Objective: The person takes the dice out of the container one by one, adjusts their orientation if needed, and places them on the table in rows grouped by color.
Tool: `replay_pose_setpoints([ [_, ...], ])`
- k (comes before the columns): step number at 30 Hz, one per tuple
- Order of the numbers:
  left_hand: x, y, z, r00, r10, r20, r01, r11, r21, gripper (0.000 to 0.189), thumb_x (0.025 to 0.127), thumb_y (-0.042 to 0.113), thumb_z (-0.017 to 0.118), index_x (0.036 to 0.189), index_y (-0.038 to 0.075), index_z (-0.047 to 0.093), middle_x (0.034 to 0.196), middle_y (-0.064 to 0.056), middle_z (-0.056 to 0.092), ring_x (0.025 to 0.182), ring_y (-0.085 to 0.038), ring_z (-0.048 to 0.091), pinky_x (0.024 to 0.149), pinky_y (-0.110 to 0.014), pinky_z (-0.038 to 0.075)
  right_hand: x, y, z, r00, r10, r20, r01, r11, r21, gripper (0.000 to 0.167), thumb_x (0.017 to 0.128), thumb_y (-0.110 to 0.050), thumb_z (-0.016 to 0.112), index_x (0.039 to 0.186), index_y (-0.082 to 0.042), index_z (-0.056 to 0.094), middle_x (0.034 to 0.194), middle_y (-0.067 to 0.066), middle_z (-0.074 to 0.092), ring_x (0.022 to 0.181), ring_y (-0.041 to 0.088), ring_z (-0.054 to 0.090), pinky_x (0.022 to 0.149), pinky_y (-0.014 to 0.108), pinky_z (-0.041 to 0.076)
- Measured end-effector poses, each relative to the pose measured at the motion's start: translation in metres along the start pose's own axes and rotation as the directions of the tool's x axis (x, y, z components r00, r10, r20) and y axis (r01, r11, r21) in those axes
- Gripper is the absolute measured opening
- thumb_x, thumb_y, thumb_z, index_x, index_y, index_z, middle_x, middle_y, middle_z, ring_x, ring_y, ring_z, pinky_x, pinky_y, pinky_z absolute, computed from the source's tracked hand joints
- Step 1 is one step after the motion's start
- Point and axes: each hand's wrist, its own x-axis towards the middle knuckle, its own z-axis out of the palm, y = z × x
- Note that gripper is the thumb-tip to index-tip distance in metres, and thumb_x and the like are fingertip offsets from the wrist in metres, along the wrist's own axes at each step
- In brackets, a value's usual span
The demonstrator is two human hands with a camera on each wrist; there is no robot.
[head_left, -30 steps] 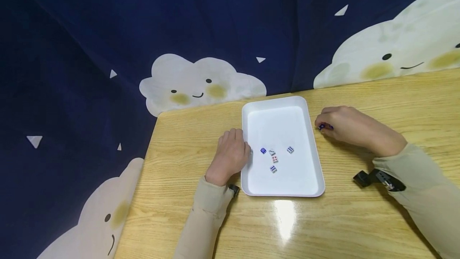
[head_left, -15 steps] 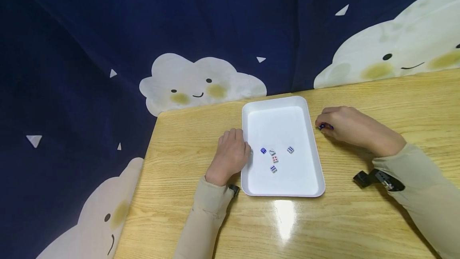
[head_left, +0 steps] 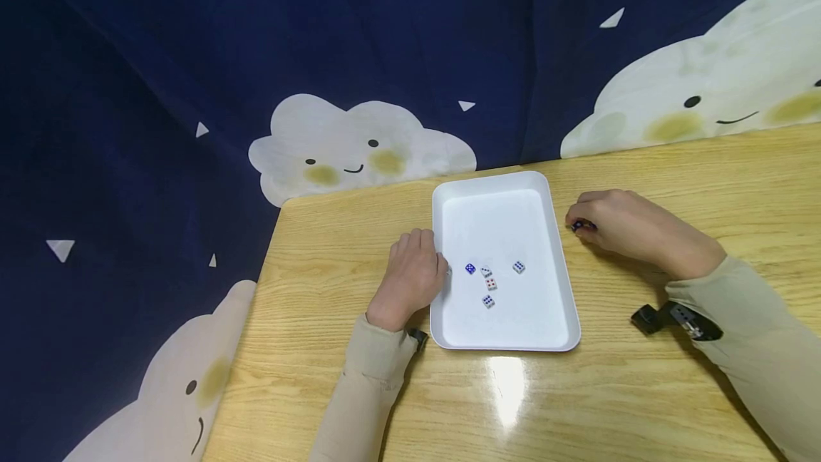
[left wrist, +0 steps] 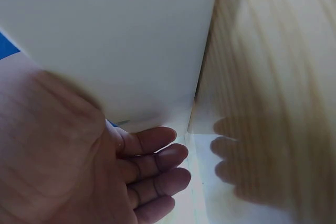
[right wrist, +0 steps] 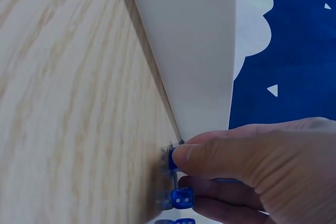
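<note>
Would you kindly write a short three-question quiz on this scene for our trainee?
1. True or false: the right hand is beside the tray, not inside it.
2. Multiple choice: in the right wrist view, what colour is the die that the right hand pinches?
A) Red
B) Blue
C) Green
3. Short answer: which hand grips the tray's side wall?

Key: 1. True. 2. B. 3. The left hand.
</note>
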Motion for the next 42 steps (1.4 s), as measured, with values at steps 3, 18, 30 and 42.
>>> replay_pose_setpoints([
  [3,0.000,0.000,0.000,1.000,-0.001,0.001,0.001,1.000,-0.002,0.026,0.105,0.026,0.039,0.112,0.002,0.048,0.101,-0.009,0.048,0.096,-0.027,0.044,0.090,-0.038,0.040,0.000,0.000,0.000,1.000,0.008,0.006,-0.008,1.000,0.005,0.018,0.081,0.001,0.078,0.092,-0.013,0.076,0.089,0.001,0.071,0.079,0.013,0.065,0.072,0.040,0.056],
  [18,-0.001,-0.001,0.000,1.000,0.004,-0.010,-0.004,1.000,-0.001,0.026,0.105,0.025,0.039,0.112,0.002,0.048,0.101,-0.009,0.048,0.094,-0.027,0.043,0.087,-0.037,0.039,0.001,-0.009,-0.010,1.000,-0.009,-0.020,0.009,1.000,0.001,0.015,0.082,-0.003,0.079,0.093,-0.013,0.076,0.092,0.002,0.072,0.080,0.014,0.066,0.073,0.041,0.057],
  [30,0.000,0.000,-0.002,1.000,-0.004,0.016,0.004,1.000,0.021,0.025,0.105,0.026,0.038,0.113,0.004,0.048,0.099,-0.007,0.046,0.093,-0.025,0.041,0.087,-0.035,0.038,0.004,-0.026,-0.013,0.988,-0.088,-0.131,0.081,0.995,-0.057,0.013,0.083,-0.005,0.078,0.087,-0.016,0.075,0.083,-0.002,0.067,0.070,0.005,0.054,0.064,0.032,0.052],
  [42,0.000,0.001,-0.004,0.999,-0.012,0.040,0.010,0.999,0.036,0.026,0.106,0.026,0.036,0.116,0.005,0.047,0.101,-0.006,0.046,0.095,-0.024,0.041,0.089,-0.035,0.039,0.007,-0.048,-0.022,0.967,-0.173,-0.188,0.163,0.984,-0.067,0.020,0.076,-0.007,0.087,0.092,-0.009,0.077,0.087,0.001,0.070,0.071,0.008,0.062,0.064,0.035,0.056],
])
